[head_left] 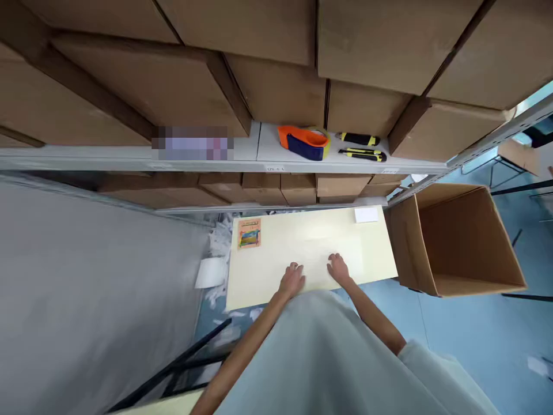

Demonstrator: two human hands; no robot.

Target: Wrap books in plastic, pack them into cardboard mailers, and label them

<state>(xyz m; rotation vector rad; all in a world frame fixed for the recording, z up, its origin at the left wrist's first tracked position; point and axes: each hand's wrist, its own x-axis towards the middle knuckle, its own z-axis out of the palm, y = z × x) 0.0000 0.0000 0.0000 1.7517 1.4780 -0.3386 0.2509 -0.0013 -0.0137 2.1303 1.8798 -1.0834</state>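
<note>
On the pale cream tabletop (315, 236) rest both of my hands, set apart from each other. My left hand (292, 280) lies near the front edge, fingers loosely bent and a little apart, with nothing visible in it. To its right, my right hand (338, 268) touches the same surface with bent, spread fingers and also holds nothing I can see. A small orange printed card (249, 233) with a colourful picture lies at the tabletop's left end. Near the back right corner is a white rectangular piece (366, 215), perhaps paper.
Cardboard boxes (276, 86) fill the shelves above and behind the table. An orange and blue tape dispenser (305, 142) and two yellow-black utility knives (362, 154) lie on the shelf (268, 151). A large open carton (470, 242) stands right; a grey wall (99, 276) is left.
</note>
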